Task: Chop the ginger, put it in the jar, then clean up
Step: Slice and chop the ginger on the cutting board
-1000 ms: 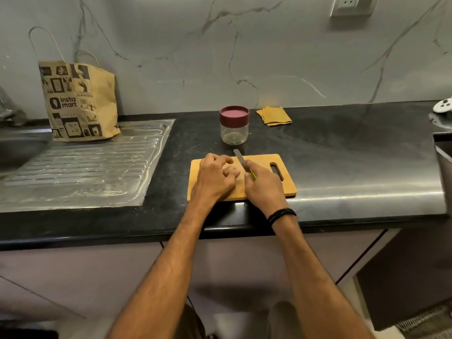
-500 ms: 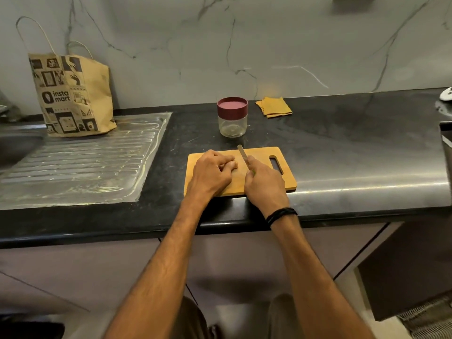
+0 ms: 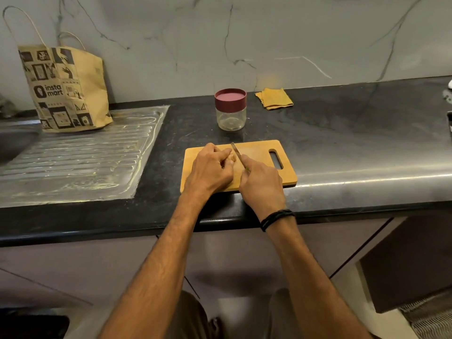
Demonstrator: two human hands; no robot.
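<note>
Ginger [image 3: 232, 157] sits under left hand [image 3: 210, 168] fingertips, beside knife [image 3: 236, 152].

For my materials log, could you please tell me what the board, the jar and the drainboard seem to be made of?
Board: probably wood or bamboo, matt; even tan surface. Jar: clear glass or plastic, see-through; its maroon lid looks like matt plastic. Drainboard: likely stainless steel; ribbed, grey, glinting.

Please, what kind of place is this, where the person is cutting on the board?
Most likely a home kitchen. A dark stone counter holds a ribbed steel drainboard, a wooden cutting board and a lidded jar, and a paper grocery bag stands on the drainboard.
</note>
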